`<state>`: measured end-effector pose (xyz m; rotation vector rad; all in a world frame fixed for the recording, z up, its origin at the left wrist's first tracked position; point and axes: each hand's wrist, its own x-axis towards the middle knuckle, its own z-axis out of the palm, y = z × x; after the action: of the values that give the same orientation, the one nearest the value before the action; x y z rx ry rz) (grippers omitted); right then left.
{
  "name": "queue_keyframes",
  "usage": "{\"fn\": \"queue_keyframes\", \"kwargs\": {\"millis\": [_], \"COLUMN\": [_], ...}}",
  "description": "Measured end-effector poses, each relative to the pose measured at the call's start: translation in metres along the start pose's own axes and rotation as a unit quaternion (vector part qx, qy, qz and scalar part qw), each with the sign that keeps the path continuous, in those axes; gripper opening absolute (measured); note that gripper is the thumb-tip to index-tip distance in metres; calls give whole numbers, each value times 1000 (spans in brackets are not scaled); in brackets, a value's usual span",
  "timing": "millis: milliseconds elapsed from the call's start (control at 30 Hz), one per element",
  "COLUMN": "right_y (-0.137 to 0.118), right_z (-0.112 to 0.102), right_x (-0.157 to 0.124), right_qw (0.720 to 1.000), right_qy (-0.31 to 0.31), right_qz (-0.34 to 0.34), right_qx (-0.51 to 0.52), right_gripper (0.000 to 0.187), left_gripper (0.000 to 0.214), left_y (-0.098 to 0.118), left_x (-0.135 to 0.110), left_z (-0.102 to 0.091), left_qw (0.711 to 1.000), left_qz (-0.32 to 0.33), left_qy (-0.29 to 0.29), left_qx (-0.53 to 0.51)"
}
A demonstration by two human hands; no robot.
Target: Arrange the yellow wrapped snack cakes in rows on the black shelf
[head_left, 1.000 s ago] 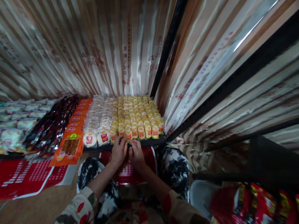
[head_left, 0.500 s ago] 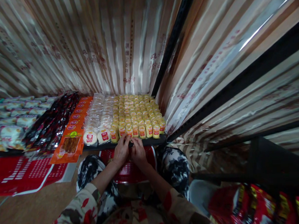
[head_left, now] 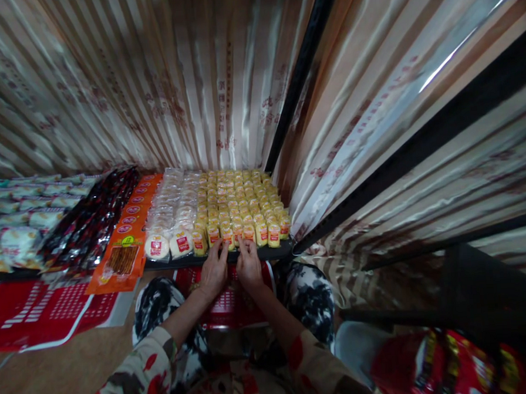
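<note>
Rows of small yellow snack cakes [head_left: 261,233] in clear wrappers with red labels stand packed on a low black shelf [head_left: 266,254]. My left hand [head_left: 214,272] is at the front row, its fingers stretched forward with the tips against the wrapped cakes near the middle. Just to its right, my right hand [head_left: 249,267] reaches to the same row, fingers extended and tips touching the front cakes. A gap lies between the two hands. Neither hand visibly holds a cake. Left of the yellow rows are round white wrapped cakes [head_left: 181,242] with red labels.
Further left lie an orange snack packet [head_left: 121,256], dark glossy packets [head_left: 86,224] and white packets [head_left: 21,240]. A red printed sheet [head_left: 35,309] hangs below the shelf. A pleated curtain [head_left: 186,77] and black frame bars [head_left: 303,71] surround it. Red bags [head_left: 468,362] sit lower right.
My hands have moved apart from each other; before, their fingertips were together at the front row. The view has shifted slightly. The rows look the same.
</note>
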<state>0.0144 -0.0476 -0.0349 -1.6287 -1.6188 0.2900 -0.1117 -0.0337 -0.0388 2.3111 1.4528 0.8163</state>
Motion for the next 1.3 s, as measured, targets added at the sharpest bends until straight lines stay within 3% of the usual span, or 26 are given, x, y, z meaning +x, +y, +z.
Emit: {"fn": "queue_keyframes", "kwargs": {"millis": [167,467,967,1167,1300], "right_y": [7,8,12,11,11], "right_z": [4,6,9,4,0], "right_x": [-1,-1,-1,-3,-9], "right_qw": [1000,999,1000,1000,998], "right_qy": [5,16,12,3,-9], "right_qz": [-6,-16,-9,-20,-51], "right_qx": [-1,-24,-8,24,36], "right_gripper": [61,58,57,54,53], "left_gripper": [52,28,33,38,35], "left_y": [2,8,4,3,3], "left_x": [2,14,19,6,-8], "left_z": [1,6,18,9,-6], "left_qw": [1000,998,998,998,987], "left_qz": [-18,-34,-22,-1,-40], "left_qy": [-7,25,62,66,144], "left_qx": [-9,57,22,16,51]}}
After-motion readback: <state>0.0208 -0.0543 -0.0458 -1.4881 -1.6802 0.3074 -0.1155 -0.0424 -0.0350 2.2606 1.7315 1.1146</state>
